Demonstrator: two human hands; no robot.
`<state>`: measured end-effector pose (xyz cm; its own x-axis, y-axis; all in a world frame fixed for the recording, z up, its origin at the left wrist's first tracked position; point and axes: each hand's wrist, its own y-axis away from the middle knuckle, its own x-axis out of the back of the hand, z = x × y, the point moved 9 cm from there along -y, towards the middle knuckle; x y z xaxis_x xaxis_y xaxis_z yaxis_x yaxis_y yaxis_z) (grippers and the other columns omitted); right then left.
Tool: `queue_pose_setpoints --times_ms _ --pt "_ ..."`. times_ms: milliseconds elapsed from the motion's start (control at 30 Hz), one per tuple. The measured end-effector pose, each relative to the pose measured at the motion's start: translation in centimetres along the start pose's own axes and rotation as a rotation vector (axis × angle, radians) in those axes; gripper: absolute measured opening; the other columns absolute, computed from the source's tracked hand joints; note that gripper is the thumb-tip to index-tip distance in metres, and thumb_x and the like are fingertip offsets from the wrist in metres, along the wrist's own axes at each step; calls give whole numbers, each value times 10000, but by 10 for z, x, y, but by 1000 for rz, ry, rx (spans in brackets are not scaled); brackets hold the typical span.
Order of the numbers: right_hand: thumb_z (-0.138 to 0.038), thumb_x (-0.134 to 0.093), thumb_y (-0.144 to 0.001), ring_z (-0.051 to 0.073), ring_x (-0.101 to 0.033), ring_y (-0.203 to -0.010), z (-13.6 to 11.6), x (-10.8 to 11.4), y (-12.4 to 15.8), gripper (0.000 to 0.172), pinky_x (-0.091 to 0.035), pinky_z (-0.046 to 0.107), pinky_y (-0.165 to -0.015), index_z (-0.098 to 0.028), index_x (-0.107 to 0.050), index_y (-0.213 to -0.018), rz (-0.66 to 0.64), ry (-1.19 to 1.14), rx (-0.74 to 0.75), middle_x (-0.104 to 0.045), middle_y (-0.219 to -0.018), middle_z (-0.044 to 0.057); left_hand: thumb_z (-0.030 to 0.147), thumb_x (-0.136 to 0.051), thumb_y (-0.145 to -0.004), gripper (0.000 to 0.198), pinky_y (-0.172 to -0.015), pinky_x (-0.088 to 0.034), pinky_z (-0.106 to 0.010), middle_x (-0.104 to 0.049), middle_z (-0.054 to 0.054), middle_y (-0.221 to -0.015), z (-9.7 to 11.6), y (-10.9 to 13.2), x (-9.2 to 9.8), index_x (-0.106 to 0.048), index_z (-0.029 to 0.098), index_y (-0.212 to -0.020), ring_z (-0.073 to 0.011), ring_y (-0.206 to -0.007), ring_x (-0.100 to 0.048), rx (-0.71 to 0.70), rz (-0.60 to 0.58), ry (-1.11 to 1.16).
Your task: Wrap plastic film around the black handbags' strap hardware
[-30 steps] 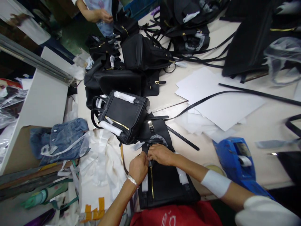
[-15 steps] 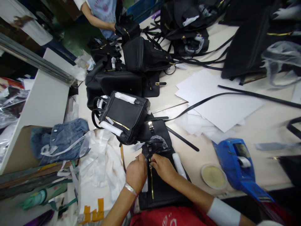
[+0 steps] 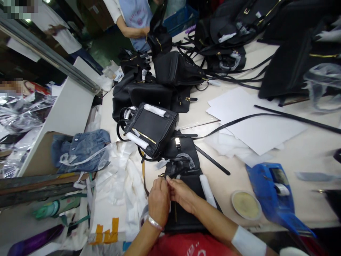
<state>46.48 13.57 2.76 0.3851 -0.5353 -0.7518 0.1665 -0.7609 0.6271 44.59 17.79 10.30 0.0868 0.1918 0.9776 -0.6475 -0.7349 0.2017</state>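
Observation:
A black backpack (image 3: 183,223) lies flat at the table's front edge, its flap (image 3: 189,146) with a gold clasp (image 3: 178,142) folded away from me. My left hand (image 3: 159,201) is closed over the bag's upper left part, fingertips pinched together. Against it, my right hand (image 3: 183,195) is also closed, thumb and fingers meeting the left fingertips. Whatever is between them is too small or hidden to make out. Below the hands shows part of a gold zipper (image 3: 176,212). White wrapping (image 3: 208,191) covers a strip on the bag's right side.
Another black backpack (image 3: 153,128) with white-wrapped parts lies just beyond, before a heap of black bags. To the right are a round tub (image 3: 246,205), a blue tape dispenser (image 3: 274,195) and white sheets (image 3: 253,124). Denim cloth (image 3: 82,149) lies left. A co-worker's arm (image 3: 133,32) reaches a bag.
My hands have come together; before, they were slightly apart at the top of the zipper. The left hand has turned and now covers more of the bag. The whole view has shifted a little.

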Motion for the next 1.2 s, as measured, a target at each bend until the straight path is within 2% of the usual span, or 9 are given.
queue_pose_setpoints --times_ms 167,333,400,500,600,733,833,933,1200 --pt "-357 -803 -604 112 -570 -569 5 6 -20 349 -445 229 -554 -137 -597 -779 74 -72 63 -616 -633 -8 158 -416 -884 129 -874 -441 -356 -545 -73 -990 -5 22 4 -539 190 -906 -203 -982 -523 49 43 520" --pt "-324 -740 -712 235 -645 -922 1 -7 -25 315 -487 368 -814 -140 -608 -932 -96 -172 141 -692 -940 108 313 -514 -849 263 -865 -449 -365 -541 -94 -1130 -57 42 20 -515 198 -1085 -222 -1044 -524 243 133 740" --pt "-307 -713 -750 238 -622 -1012 0 -11 -24 291 -455 380 -901 -141 -602 -961 -132 -194 158 -682 -1015 123 362 -528 -836 325 -843 -455 -358 -587 -91 -1072 -69 45 9 -514 185 -1108 -219 -983 -558 255 -8 858" --pt "-308 -683 -784 230 -603 -1058 8 -14 -21 277 -424 389 -958 -153 -592 -996 -169 -203 137 -670 -1068 119 419 -481 -855 319 -689 -476 -291 -639 -40 -781 -59 53 -23 -542 152 -1018 -165 -709 -598 174 -465 1160" --pt "-305 -685 -783 223 -596 -1073 19 -13 -17 276 -405 391 -981 -167 -591 -1004 -190 -207 101 -666 -1087 112 437 -506 -833 303 -524 -427 -232 -566 18 -588 -58 64 -37 -564 150 -911 -121 -496 -525 148 -775 1099" --pt "-331 -695 -772 224 -578 -1099 23 -13 -11 283 -385 401 -991 -171 -598 -983 -196 -215 101 -661 -1100 116 224 -485 -836 148 -615 -451 -274 -599 -25 -619 -87 50 -15 -608 157 -883 -171 -596 -584 118 -473 340" --pt "-368 -691 -770 233 -549 -1135 17 -15 -9 299 -390 414 -975 -174 -600 -978 -195 -203 139 -645 -1129 121 48 -371 -821 405 -745 -469 -338 -665 -126 -951 -87 53 3 -549 172 -1162 -213 -810 -626 112 -136 54" --pt "-398 -707 -746 233 -561 -1112 14 -11 -10 334 -396 399 -958 -174 -608 -973 -159 -157 167 -660 -1091 116 25 -380 -796 551 -855 -468 -360 -546 -155 -1263 -86 70 -14 -414 182 -1323 -233 -1061 -576 171 -48 340" --pt "-465 -656 -772 192 -633 -863 16 1 -14 374 -433 357 -864 -182 -593 -1009 -97 57 180 -683 -952 75 503 -458 -849 482 -669 -503 -308 -669 -81 -861 -72 56 -43 -518 155 -1177 -174 -708 -642 409 -594 1409"
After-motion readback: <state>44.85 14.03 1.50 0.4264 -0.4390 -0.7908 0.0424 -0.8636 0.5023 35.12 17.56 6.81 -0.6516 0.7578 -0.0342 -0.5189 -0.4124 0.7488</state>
